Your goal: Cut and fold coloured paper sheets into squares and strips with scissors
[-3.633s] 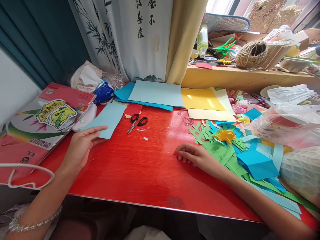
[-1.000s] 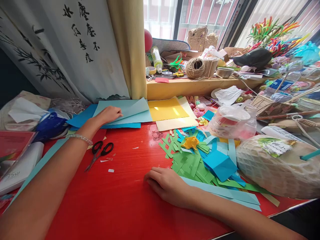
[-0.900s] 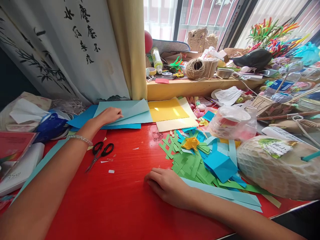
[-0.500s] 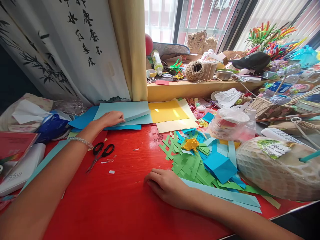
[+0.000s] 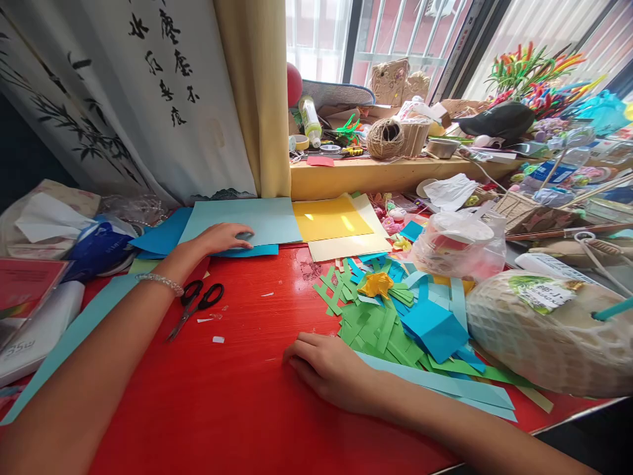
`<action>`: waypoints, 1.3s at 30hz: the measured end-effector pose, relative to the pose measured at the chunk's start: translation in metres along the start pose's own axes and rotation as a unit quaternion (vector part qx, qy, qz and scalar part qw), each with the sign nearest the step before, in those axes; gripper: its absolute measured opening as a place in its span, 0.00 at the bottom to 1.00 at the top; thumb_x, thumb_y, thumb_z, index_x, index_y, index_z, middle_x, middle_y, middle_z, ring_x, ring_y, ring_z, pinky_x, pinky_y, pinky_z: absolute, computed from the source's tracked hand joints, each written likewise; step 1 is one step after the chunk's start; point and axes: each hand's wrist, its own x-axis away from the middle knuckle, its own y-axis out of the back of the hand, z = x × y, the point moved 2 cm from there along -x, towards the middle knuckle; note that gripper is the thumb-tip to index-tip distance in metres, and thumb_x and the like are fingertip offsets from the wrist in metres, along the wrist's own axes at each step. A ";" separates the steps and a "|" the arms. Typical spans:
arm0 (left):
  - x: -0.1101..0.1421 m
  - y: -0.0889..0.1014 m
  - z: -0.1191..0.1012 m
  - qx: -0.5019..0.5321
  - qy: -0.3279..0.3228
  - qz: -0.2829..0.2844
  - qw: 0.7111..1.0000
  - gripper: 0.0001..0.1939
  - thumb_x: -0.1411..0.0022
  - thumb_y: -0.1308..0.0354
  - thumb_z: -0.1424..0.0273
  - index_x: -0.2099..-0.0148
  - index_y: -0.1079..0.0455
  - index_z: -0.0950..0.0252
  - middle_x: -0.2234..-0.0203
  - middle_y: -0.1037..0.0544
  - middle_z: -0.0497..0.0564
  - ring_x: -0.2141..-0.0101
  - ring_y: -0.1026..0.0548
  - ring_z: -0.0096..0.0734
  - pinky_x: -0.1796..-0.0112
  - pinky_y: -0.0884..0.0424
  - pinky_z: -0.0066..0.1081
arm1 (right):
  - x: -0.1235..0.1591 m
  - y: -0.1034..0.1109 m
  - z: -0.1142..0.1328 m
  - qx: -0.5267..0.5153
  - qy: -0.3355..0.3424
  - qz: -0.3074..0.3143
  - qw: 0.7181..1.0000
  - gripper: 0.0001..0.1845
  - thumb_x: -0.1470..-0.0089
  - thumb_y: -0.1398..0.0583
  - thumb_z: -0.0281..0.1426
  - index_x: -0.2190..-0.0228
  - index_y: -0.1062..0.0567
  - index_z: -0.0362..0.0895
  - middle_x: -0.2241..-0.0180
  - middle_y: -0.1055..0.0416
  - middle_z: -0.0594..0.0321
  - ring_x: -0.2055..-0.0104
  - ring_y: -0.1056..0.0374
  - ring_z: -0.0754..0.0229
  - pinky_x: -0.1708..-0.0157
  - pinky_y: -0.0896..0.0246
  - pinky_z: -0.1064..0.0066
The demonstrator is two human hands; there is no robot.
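Observation:
My left hand (image 5: 227, 239) is over the front edge of a light blue paper sheet (image 5: 247, 212), thumb and fingers apart around a small gap. That sheet lies flat on darker blue sheets (image 5: 165, 231). My right hand (image 5: 321, 363) rests palm down on the red table (image 5: 222, 415), loosely bent, holding nothing I can see. Beside it are green paper strips (image 5: 378, 326) and long light blue strips (image 5: 445, 381). Scissors with black handles (image 5: 195, 303) lie by my left wrist. Another light blue sheet (image 5: 82, 326) is partly hidden under my left forearm.
Yellow paper (image 5: 331, 219) lies over cream sheets (image 5: 349, 247). To the right are folded blue paper (image 5: 438, 328), a plastic-wrapped bowl (image 5: 459, 244) and a netted coconut with a straw (image 5: 539, 336). A white power bank (image 5: 42, 336) lies left. Twine (image 5: 386, 138) sits on the cluttered sill.
My left hand moved from the near left sheet to the back stack and lifted the light blue sheet's edge. It has since let go; the sheet lies flat. My right hand has stayed put lately.

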 end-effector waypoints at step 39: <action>-0.013 -0.017 -0.078 -0.102 0.011 -0.067 0.992 0.24 0.40 0.59 0.77 0.42 0.39 0.64 0.53 0.26 0.59 0.56 0.27 0.47 0.60 0.33 0.38 | -0.001 0.004 0.003 -0.013 0.003 0.011 1.000 0.10 0.41 0.51 0.26 0.62 0.31 0.42 0.64 0.29 0.59 0.66 0.34 0.63 0.71 0.47 0.74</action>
